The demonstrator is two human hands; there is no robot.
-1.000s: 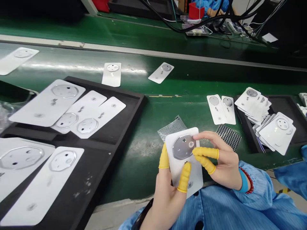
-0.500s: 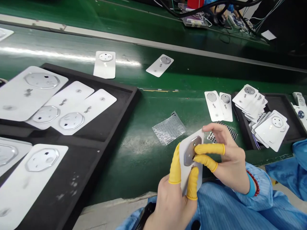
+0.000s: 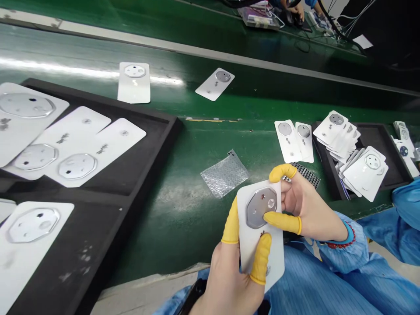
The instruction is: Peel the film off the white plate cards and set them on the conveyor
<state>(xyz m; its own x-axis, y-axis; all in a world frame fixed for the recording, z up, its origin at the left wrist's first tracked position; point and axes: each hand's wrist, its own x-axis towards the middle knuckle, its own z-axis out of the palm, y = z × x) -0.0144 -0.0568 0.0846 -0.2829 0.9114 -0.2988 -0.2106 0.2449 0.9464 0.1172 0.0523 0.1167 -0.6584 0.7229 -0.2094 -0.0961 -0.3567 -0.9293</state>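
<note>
A white phone back cover (image 3: 276, 250) with a grey octagonal camera plate (image 3: 257, 205) faces me, slightly tilted. My left hand (image 3: 228, 275) grips its lower part, thumb across the front and a finger along the left edge. At the upper right edge my right hand (image 3: 305, 208) pinches it, its thumb over the camera plate and another finger at the top corner. Yellow finger cots cover the gripping fingertips of both hands. Beyond the cover lie a clear sheet of small round stickers (image 3: 225, 173) and a black dotted sheet (image 3: 306, 173), partly hidden by my right hand.
A large black tray (image 3: 127, 179) with several white covers stands at left. Stacked covers (image 3: 364, 173) fill part of a smaller black tray (image 3: 377, 131) at right. Two covers (image 3: 288, 151) lie beside it; two more sit farther back on the green bench (image 3: 170, 175). Another person's blue sleeve (image 3: 407, 201) shows at right.
The cover has turned from edge-on to face me more. My right hand's fingers have shifted from the camera plate, one now at the top edge while the thumb stays on the plate. The view has swung slightly right.
</note>
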